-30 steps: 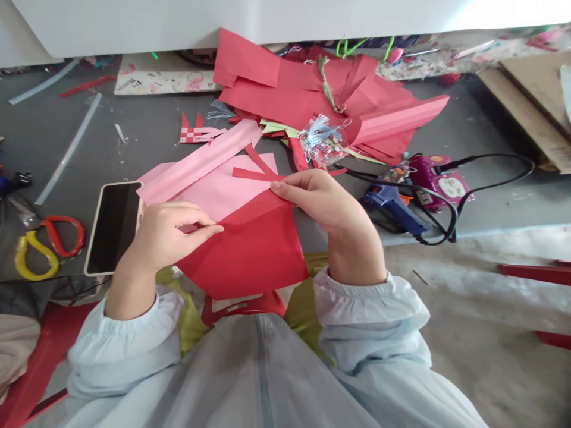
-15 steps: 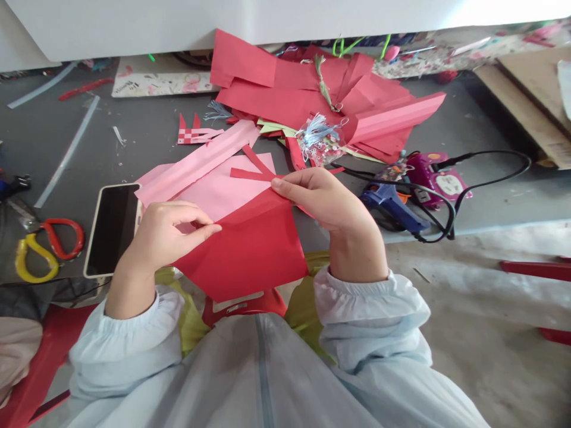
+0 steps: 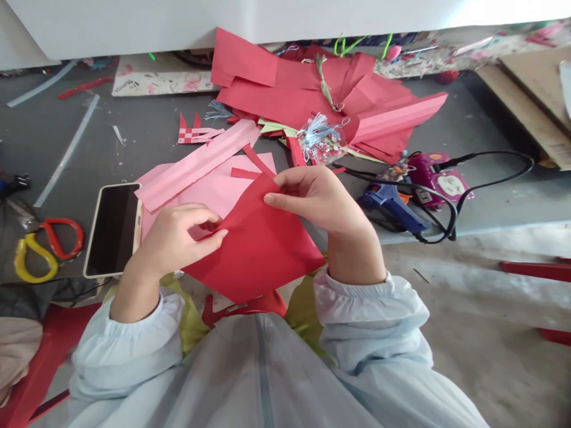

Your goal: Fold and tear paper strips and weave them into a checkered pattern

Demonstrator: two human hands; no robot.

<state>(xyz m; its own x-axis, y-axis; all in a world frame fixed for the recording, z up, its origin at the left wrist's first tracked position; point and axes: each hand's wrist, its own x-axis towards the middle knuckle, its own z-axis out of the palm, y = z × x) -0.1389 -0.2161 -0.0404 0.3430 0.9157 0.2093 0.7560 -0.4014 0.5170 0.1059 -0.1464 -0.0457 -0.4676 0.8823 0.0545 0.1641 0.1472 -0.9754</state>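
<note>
Between my hands, over the table's front edge, hangs a sheet of red paper [image 3: 259, 249]. My left hand [image 3: 181, 235] pinches its upper left edge between thumb and fingers. On its upper right part, my right hand [image 3: 316, 196] grips it with the thumb on top and the fingers behind. Just beyond lie pink paper sheets [image 3: 209, 190], a folded pink strip [image 3: 196, 166] across them. Narrow red paper strips [image 3: 244, 173] rest on the pink, partly hidden by the held sheet.
At the left lie a phone [image 3: 112, 229] and scissors [image 3: 49, 246] with red and yellow handles. A pile of red paper [image 3: 285, 101] fills the back middle. A blue glue gun [image 3: 392, 205] with black cable sits right, beside cardboard [image 3: 530, 113].
The red sheet has turned and shifted; its upper corner now stands above my right thumb and its lower right corner reaches further right. My right thumb slid slightly left and down.
</note>
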